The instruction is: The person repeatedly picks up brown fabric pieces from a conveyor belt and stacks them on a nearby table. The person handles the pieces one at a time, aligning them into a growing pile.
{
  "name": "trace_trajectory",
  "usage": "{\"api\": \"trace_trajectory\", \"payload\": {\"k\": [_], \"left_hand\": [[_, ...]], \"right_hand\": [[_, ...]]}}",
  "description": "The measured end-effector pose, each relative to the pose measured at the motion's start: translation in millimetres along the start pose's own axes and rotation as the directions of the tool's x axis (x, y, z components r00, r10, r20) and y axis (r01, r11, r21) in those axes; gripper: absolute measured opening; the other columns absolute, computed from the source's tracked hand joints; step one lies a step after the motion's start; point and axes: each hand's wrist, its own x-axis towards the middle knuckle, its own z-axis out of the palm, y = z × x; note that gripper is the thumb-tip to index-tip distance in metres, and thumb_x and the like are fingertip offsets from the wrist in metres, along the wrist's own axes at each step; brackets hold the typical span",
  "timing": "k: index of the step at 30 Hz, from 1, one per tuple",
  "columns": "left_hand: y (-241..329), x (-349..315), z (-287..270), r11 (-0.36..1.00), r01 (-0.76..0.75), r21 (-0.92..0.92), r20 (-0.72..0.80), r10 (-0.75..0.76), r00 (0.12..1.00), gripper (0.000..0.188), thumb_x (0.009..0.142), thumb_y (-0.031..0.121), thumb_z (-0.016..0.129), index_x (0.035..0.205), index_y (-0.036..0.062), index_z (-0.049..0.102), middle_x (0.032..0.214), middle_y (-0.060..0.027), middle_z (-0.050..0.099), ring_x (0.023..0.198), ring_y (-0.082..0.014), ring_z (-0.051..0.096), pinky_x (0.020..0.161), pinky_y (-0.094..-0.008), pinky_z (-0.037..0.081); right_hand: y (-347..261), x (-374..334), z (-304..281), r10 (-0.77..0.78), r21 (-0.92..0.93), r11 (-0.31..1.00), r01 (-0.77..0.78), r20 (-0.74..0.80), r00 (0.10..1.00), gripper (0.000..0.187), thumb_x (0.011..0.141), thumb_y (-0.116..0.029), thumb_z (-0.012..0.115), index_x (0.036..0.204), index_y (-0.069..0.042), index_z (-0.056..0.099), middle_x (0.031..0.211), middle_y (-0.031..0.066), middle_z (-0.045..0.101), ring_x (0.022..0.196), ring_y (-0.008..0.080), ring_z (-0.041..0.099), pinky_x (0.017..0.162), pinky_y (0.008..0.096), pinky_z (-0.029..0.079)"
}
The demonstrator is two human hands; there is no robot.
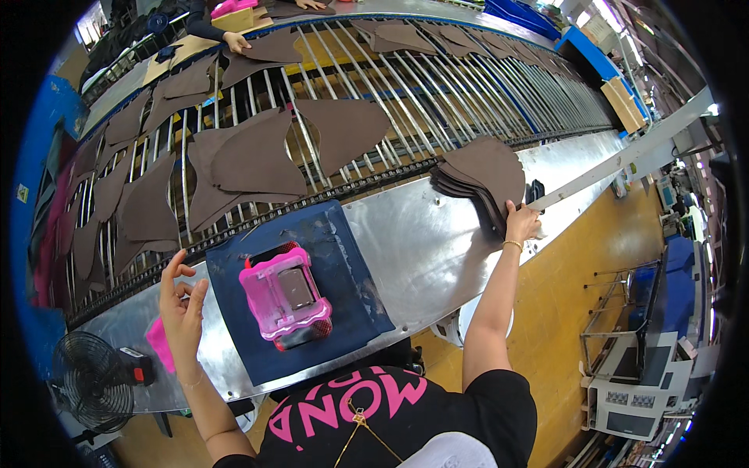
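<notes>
My left hand (182,312) is raised over the metal table's left part, fingers apart and holding nothing. To its right lies a dark blue mat (257,347) with worn patches. On the mat sits a pink plastic holder (265,308) with a scalloped edge and a see-through middle, over a red and black piece. My right arm stretches out to the right, and my right hand (521,224) grips the near edge of a stack of brown cut pieces (488,175) by the conveyor. A small black object (534,191) stands beside that stack; its kind is unclear.
Beyond the metal table (398,265) runs a roller conveyor (413,101) with several brown cut pieces (257,156) on it. Across it, another person's hand (236,42) touches a piece. A black fan (92,378) stands at left; a pale beam (624,156) crosses at right.
</notes>
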Motion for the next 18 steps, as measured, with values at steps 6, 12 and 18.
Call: {"api": "trace_trajectory", "payload": {"k": [6, 12, 18], "left_hand": [[-1, -6, -6, 0.998, -0.029, 0.048, -0.008, 0.03, 1.0, 0.051, 0.083, 0.004, 0.066, 0.131, 0.0087, 0.05, 0.101, -0.0013, 0.051, 0.061, -0.0018, 0.041, 0.051, -0.0167, 0.033], [-3, -10, -11, 0.996, -0.058, 0.063, -0.032, 0.06, 0.998, 0.051, 0.081, 0.004, 0.068, 0.128, 0.009, 0.052, 0.097, -0.0022, 0.052, 0.061, -0.0039, 0.044, 0.05, -0.0175, 0.035], [-3, -8, -11, 0.993, -0.093, 0.069, -0.031, 0.095, 0.995, 0.05, 0.079, 0.005, 0.069, 0.126, 0.0105, 0.054, 0.096, -0.0016, 0.052, 0.062, -0.004, 0.046, 0.05, -0.0174, 0.036]], "right_hand": [[-12, -4, -5, 0.007, 0.015, 1.0, -0.007, 0.009, 1.0, 0.044, 0.081, -0.042, 0.068, 0.103, -0.004, 0.066, 0.116, 0.0199, 0.055, 0.104, 0.0394, 0.056, 0.083, 0.0467, 0.05], [1, 24, 8, -0.001, 0.116, 0.993, -0.007, 0.072, 0.997, 0.061, 0.072, -0.043, 0.076, 0.098, 0.009, 0.058, 0.095, 0.0299, 0.064, 0.094, 0.0435, 0.062, 0.082, 0.0469, 0.05], [0, 32, -12, -0.432, 0.267, 0.872, 0.41, 0.024, 0.902, 0.027, 0.085, -0.015, 0.057, 0.105, 0.003, 0.058, 0.097, 0.027, 0.064, 0.094, 0.0425, 0.061, 0.082, 0.0483, 0.047]]}}
